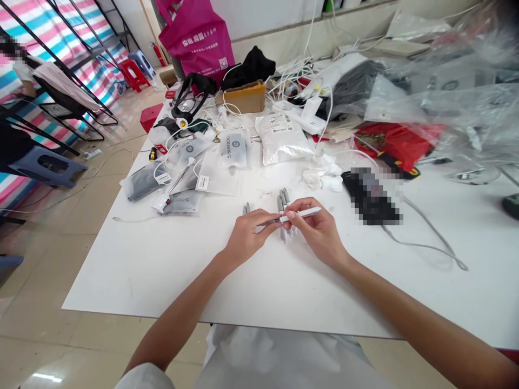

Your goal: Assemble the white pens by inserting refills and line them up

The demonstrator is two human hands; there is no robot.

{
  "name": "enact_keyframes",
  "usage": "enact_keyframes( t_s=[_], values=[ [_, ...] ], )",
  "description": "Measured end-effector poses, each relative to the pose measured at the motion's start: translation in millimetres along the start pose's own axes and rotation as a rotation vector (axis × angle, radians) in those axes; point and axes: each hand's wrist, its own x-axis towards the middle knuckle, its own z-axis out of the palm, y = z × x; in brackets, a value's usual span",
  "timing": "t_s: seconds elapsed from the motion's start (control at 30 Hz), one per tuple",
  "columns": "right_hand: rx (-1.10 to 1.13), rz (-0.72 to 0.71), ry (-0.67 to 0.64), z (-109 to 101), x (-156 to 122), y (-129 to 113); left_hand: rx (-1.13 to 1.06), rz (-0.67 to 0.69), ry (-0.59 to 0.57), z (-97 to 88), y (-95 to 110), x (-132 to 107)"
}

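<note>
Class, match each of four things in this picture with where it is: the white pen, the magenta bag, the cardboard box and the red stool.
Things:
1. white pen
2. magenta bag
3. cardboard box
4. red stool

Places:
a. on the floor, far left
b. on the table, towards its far end
c. pinched by left hand and right hand
d. upright beyond the table's far end

Pairs: 1-c, 2-d, 3-b, 4-a.

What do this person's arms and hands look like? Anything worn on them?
The left hand and right hand are bare: no gloves, rings or watch visible. Both arms are uncovered, up to a white sleeve on the left one.
</note>
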Motion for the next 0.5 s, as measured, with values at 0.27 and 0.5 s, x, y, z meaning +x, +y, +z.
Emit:
enact_keyframes(
  t_s=[0.27,0.5],
  values=[
    [-0.12,-0.011,0.072,-7,3,0,0.037,0.059,0.031,-3.2,-4,1],
    [-0.354,-0.107,-0.053,-16,6,6,0.09,0.13,0.066,-6.6,-7,3]
  ],
)
